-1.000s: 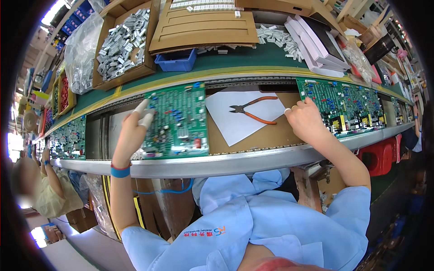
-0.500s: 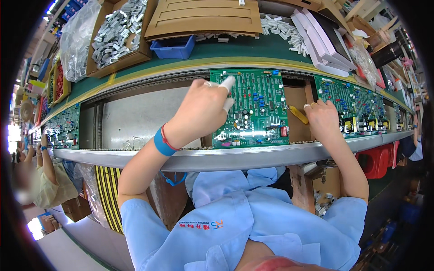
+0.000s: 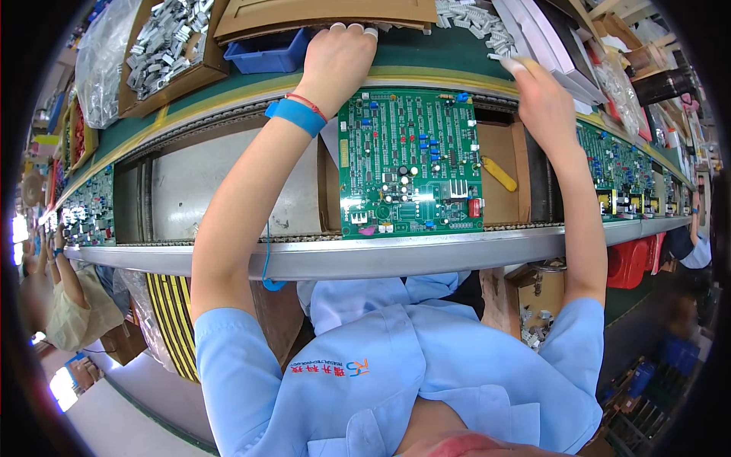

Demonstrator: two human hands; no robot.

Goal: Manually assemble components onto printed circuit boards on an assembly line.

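Observation:
A green circuit board (image 3: 411, 164) packed with small components lies across the conveyor rails in front of me. Beyond its far left corner my left hand (image 3: 339, 65) reaches to the near edge of a brown cardboard sheet (image 3: 304, 11). White finger covers show on several of its fingers, but the fingertips are hidden from view. My right hand (image 3: 542, 95) is over the far rail, to the right of the board. Its fingers come together at the near edge of a pile of small silver-white metal pieces (image 3: 476, 23); whatever is between them is too small to name.
A yellow-handled tool (image 3: 499, 174) lies in a cardboard tray right of the board. Farther back stand a blue bin (image 3: 266, 53) and a carton of metal pieces (image 3: 171, 53). More circuit boards (image 3: 620, 167) line the conveyor on the right. Another person (image 3: 84, 305) works at far left.
My left hand has moved from the board's upper left to the cardboard sheet. My right hand has left the place beside the yellow-handled tool and reached the metal pieces. The view has shifted slightly.

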